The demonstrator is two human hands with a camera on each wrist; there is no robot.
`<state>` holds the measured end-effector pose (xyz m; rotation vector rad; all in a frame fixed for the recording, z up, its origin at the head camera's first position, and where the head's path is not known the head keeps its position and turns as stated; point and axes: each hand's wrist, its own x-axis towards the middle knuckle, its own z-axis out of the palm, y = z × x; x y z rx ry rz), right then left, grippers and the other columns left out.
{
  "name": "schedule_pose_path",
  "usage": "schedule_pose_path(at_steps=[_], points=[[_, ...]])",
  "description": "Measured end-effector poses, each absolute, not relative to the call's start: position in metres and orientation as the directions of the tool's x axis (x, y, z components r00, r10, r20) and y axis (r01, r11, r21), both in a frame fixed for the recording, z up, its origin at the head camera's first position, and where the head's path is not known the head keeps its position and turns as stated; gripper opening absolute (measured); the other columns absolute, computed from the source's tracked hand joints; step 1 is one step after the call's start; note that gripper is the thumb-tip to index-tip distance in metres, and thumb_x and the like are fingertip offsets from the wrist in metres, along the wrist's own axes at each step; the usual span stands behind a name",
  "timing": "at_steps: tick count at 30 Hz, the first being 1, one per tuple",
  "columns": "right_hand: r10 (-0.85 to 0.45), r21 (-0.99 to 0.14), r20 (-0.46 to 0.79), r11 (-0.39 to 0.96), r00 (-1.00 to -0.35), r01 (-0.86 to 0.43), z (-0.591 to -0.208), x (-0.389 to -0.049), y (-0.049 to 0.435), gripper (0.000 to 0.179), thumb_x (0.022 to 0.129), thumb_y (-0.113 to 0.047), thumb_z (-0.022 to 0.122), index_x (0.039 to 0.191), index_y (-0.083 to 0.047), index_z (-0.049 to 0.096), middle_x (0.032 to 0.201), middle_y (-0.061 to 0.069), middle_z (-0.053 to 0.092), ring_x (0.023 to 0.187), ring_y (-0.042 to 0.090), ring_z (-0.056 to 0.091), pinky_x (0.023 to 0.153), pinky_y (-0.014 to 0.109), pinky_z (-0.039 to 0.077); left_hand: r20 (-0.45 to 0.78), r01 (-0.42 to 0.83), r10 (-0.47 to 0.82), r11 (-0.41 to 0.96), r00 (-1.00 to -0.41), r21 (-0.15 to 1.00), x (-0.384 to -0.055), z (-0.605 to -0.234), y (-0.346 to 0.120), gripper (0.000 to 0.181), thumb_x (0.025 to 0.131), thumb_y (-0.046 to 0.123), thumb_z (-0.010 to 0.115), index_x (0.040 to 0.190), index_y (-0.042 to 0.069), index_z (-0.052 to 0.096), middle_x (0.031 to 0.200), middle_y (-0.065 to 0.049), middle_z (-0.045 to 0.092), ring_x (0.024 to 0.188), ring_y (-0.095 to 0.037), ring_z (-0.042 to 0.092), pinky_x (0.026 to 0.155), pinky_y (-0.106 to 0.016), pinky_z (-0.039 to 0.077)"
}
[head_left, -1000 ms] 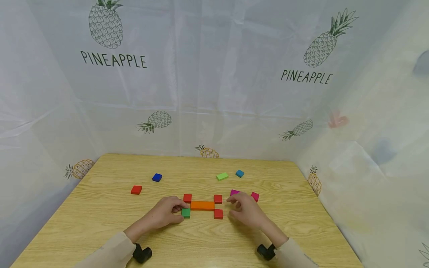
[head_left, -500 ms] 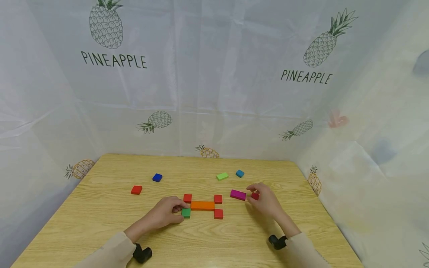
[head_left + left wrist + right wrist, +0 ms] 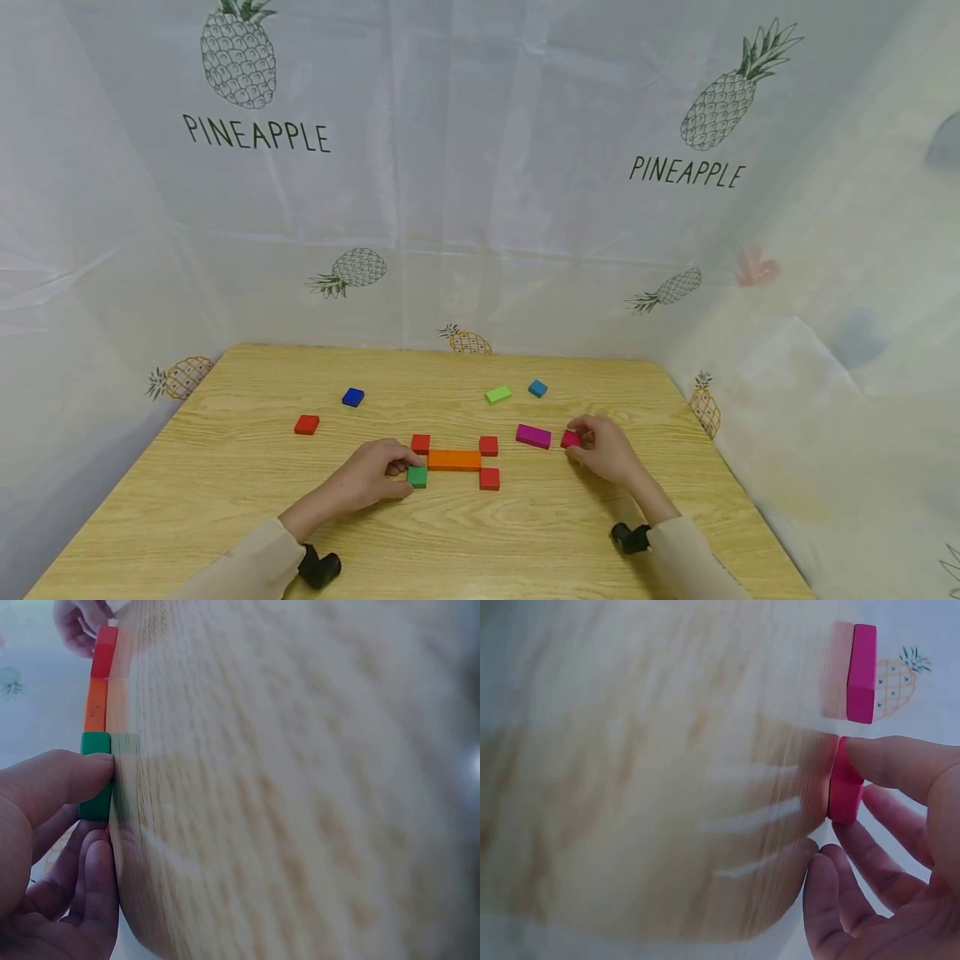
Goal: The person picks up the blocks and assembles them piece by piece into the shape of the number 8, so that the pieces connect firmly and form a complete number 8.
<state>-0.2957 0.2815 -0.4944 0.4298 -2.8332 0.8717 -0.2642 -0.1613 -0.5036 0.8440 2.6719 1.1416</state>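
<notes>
My left hand [image 3: 372, 473] pinches a small green block [image 3: 417, 477] between thumb and finger, on the table at the near left corner of a long orange block [image 3: 453, 460]. In the left wrist view the thumb lies over the green block [image 3: 95, 780]. Red blocks [image 3: 488, 446] sit at the orange block's other corners. To the right, my right hand [image 3: 609, 450] has thumb and fingers at a pink-red block [image 3: 570, 438], gripping its sides. The right wrist view shows the thumb on one edge of that pink-red block [image 3: 846, 784] and a finger on the other.
A long magenta block [image 3: 533, 436] lies just left of my right hand. Farther back are a lime block [image 3: 498, 395] and a light blue block [image 3: 537, 388]. A dark blue block [image 3: 353, 397] and another red block [image 3: 307, 425] lie left. A pineapple-print curtain [image 3: 465, 208] hangs behind the table.
My right hand has moved right, away from beside the red blocks and past the magenta block, and now grips the pink-red block. My left hand has stayed at the green block.
</notes>
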Motion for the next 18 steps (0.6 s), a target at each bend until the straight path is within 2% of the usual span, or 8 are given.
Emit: schedule_pose_path(at_steps=[12, 18], points=[[-0.207, -0.503, 0.182, 0.820, -0.961, -0.272, -0.4954, -0.2963, 0.2841, 0.024, 0.089, -0.005, 0.084, 0.111, -0.003, 0.076, 0.099, 0.006, 0.071, 0.087, 0.017, 0.059, 0.081, 0.040, 0.052, 0.104, 0.450, 0.537, 0.567, -0.837, 0.690, -0.2638, -0.5045, -0.1620, 0.030, 0.090, 0.015, 0.086, 0.119, 0.017, 0.079, 0.106, 0.006, 0.068, 0.091, -0.012, 0.059, 0.080, -0.027, 0.053], [-0.177, -0.561, 0.149, 0.795, -0.973, -0.231, -0.4923, -0.2934, 0.2812, 0.024, 0.090, -0.005, 0.083, 0.113, -0.002, 0.074, 0.096, 0.005, 0.071, 0.081, 0.016, 0.060, 0.073, 0.033, 0.051, 0.106, 0.447, 0.535, 0.563, -0.838, 0.695, -0.2644, -0.5053, -0.1625, 0.030, 0.091, 0.016, 0.086, 0.120, 0.018, 0.079, 0.105, 0.007, 0.067, 0.090, -0.012, 0.059, 0.080, -0.027, 0.052]])
